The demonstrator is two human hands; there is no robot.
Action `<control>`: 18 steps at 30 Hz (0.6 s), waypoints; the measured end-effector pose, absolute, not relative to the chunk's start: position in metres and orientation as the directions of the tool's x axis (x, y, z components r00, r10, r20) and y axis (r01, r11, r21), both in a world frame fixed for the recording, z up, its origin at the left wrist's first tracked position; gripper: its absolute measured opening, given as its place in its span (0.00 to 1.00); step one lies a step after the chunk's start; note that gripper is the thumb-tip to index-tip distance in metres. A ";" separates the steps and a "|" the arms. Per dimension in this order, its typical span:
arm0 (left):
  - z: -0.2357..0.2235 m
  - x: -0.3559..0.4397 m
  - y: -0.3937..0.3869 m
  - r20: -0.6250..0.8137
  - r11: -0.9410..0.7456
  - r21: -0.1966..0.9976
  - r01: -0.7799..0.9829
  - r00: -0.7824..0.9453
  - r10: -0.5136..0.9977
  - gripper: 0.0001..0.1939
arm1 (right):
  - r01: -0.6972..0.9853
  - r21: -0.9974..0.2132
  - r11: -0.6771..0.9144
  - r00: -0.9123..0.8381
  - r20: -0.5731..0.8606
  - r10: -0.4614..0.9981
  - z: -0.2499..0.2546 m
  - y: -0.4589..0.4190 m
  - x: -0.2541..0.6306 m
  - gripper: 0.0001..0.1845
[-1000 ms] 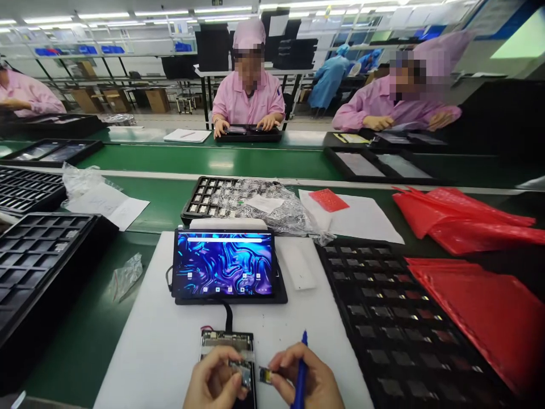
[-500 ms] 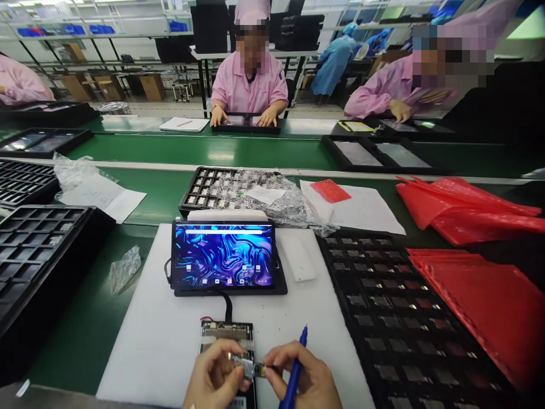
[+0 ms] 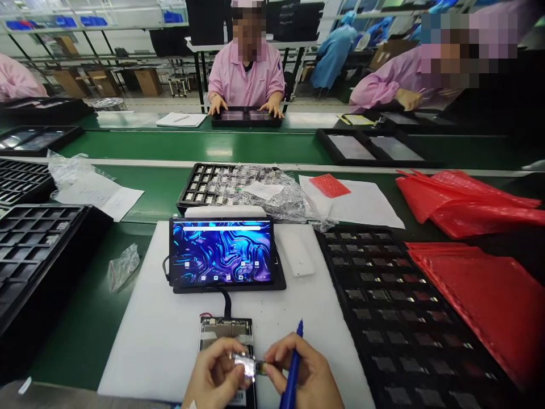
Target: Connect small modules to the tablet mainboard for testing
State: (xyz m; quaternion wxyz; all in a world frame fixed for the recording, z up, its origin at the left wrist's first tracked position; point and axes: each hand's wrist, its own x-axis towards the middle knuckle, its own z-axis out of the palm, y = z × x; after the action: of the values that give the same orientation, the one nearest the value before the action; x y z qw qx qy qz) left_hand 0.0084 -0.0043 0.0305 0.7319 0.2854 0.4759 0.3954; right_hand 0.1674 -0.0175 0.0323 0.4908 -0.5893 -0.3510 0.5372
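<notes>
Left hand [image 3: 215, 376] and right hand [image 3: 307, 369] coming together just above a circuit board [image 3: 225, 332]
Left is pinching a shiny metal part [image 3: 244, 365], right a small dark part [image 3: 261, 368] touching it, plus a blue pen [image 3: 292, 380]; a tablet [image 3: 220, 253] is lying beyond.

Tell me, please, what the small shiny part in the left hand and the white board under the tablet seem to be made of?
The small part looks like bright metal, perhaps foil-covered, since it reflects light sharply. The white board looks like matte plastic: smooth, without visible grain.
</notes>
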 end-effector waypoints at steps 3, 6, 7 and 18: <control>0.029 0.008 -0.005 -0.481 0.535 0.798 -0.278 0.240 0.843 0.20 | -0.084 -0.964 -0.252 0.197 -0.264 0.944 0.033 -0.018 0.167 0.09; 0.027 0.008 -0.005 -0.465 0.515 0.820 -0.251 0.235 0.854 0.21 | -0.060 -0.971 -0.231 0.214 -0.239 0.947 0.035 -0.019 0.167 0.11; 0.027 0.009 -0.005 -0.458 0.506 0.826 -0.247 0.228 0.859 0.21 | -0.057 -0.972 -0.228 0.214 -0.235 0.948 0.035 -0.019 0.167 0.12; 0.031 0.011 -0.005 -0.461 0.499 0.837 -0.225 0.200 0.864 0.21 | -0.016 -0.983 -0.182 0.256 -0.180 0.950 0.034 -0.022 0.165 0.12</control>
State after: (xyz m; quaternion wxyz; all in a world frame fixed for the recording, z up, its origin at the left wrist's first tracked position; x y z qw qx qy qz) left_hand 0.0110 -0.0050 0.0305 0.7058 0.3191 0.5013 0.3857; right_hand 0.1649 -0.0223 0.0336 0.5105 -0.6060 -0.3853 0.4730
